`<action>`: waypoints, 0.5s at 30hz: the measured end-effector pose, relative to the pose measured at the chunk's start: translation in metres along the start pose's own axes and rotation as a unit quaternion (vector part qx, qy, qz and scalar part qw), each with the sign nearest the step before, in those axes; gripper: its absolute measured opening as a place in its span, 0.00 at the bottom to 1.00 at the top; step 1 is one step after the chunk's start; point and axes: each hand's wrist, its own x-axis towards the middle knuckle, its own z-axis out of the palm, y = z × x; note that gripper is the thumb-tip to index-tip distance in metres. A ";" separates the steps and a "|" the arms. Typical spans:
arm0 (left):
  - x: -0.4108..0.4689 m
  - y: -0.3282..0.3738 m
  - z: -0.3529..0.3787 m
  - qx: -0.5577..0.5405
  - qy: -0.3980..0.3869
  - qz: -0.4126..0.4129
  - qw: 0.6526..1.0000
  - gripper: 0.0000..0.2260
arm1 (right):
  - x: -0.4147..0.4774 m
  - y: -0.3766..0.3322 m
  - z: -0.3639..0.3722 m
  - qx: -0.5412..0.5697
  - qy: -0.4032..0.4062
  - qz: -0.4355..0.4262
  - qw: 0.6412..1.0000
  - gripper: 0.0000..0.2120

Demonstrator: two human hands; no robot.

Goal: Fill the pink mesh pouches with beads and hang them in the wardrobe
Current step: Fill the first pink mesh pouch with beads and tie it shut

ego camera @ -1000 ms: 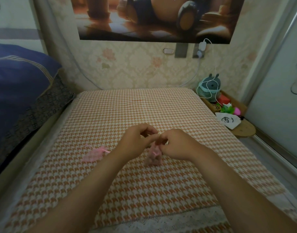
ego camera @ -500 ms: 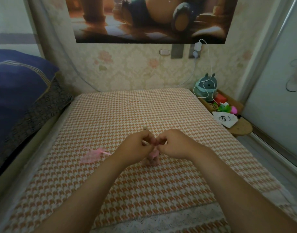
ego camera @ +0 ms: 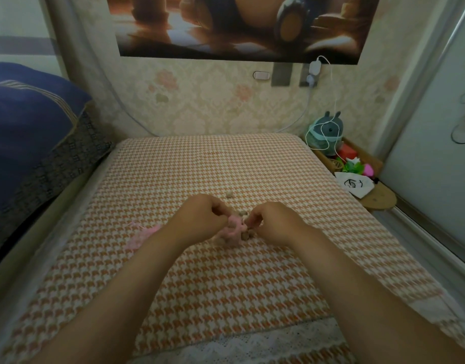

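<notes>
Orange-and-white houndstooth cover (ego camera: pixel 226 166) spreads out in front of us, up to a floral-papered wall (ego camera: pixel 213 106). Near its middle our left hand (ego camera: pixel 200 219) and right hand (ego camera: pixel 274 223) meet, fingers curled. Between them lies the pouch (ego camera: pixel 234 227), its pink mesh bunched up and resting on the cover. We pinch its left side with the left hand and its right edge with the right fingertips (ego camera: pixel 248 221). Brown beads (ego camera: pixel 248 233) lie loose just beside the pouch, under the right hand, with a few more just behind it. A single bead (ego camera: pixel 228 194) sits apart, farther toward the wall. A second pouch (ego camera: pixel 142 235) lies flat to the left, partly behind our left forearm (ego camera: pixel 136 271). On the wooden shelf (ego camera: pixel 381 199) at the right a white bag (ego camera: pixel 353 183) bears a black line drawing; we can read no letters on it. The poster (ego camera: pixel 239 24) above is cut off at the top edge. Mesh and blur keep us from telling how many beads are inside the pouch, and our fingers cover its opening.
</notes>
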 end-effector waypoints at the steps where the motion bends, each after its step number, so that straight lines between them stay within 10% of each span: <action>1: 0.000 -0.003 -0.002 0.000 0.002 -0.004 1.000 0.07 | 0.002 -0.001 0.003 -0.010 -0.003 0.005 1.000 0.08; 15: -0.003 -0.032 -0.008 -0.024 0.015 -0.009 1.000 0.06 | 0.005 -0.010 0.010 -0.042 0.003 0.039 0.998 0.06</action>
